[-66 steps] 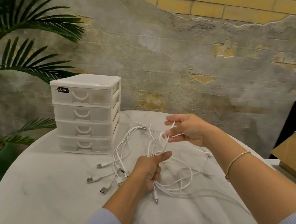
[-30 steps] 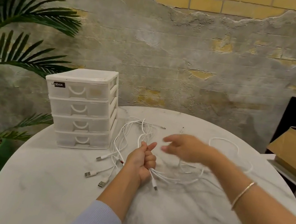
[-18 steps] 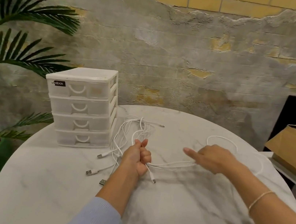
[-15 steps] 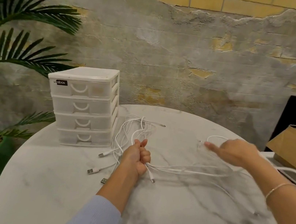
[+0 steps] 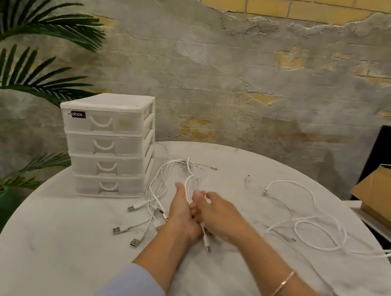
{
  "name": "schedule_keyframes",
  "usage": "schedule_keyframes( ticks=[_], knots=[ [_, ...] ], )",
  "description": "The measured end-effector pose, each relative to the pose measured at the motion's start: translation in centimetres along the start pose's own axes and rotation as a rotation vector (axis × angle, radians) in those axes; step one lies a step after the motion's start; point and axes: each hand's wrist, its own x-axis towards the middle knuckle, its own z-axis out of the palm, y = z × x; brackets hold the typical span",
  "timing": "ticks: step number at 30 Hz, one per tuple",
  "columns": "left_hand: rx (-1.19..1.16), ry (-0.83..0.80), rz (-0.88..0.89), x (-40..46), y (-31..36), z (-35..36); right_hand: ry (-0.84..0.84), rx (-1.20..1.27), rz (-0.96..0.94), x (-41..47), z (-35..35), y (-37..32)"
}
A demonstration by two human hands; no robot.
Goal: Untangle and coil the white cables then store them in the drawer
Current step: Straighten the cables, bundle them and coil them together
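Head view: the left hand (image 5: 182, 218) grips the bundled cables (image 5: 171, 182); the right hand (image 5: 219, 216) reaches in, its grip unclear. Pulling hard could tighten knots beyond the hands.

Soft, even indoor light falls bright on the marble table (image 5: 218, 290), with faint shadows under the arms, slight motion blur, and wide-angle bending at the edges.
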Motion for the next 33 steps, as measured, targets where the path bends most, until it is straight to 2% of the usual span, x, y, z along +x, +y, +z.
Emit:
schedule_keyframes(
  ticks=[5,9,12,16,19,23,28,33],
  knots=[
    [0.131,0.081,0.009,-0.1,-0.3,-0.4,0.025,-0.217,0.012,-1.9,1.6,-1.0],
    [0.133,0.038,0.006,0.1,-0.3,-0.5,0.042,-0.521,-0.096,-1.6,1.8,-0.2],
    [0.121,0.018,0.001,0.3,0.0,-0.7,0.071,-0.614,-0.170,-1.1,2.2,0.4],
    [0.047,0.012,-0.033,0.4,0.4,-0.1,0.066,-0.392,-0.210,-1.2,0.5,2.0],
    [0.110,-0.015,-0.043,0.0,0.1,0.8,0.092,-0.215,-0.191,-1.0,-1.4,3.4],
    [0.126,-0.025,-0.068,0.0,0.1,0.7,0.201,-0.200,-0.120,1.2,-4.2,5.8],
    [0.136,-0.005,-0.058,0.6,0.8,-0.1,0.386,-0.493,0.065,2.9,-10.5,9.7],
    [0.177,-0.004,-0.048,0.7,0.1,0.4,0.464,-0.844,0.019,4.1,-13.1,8.1]
  ],
)
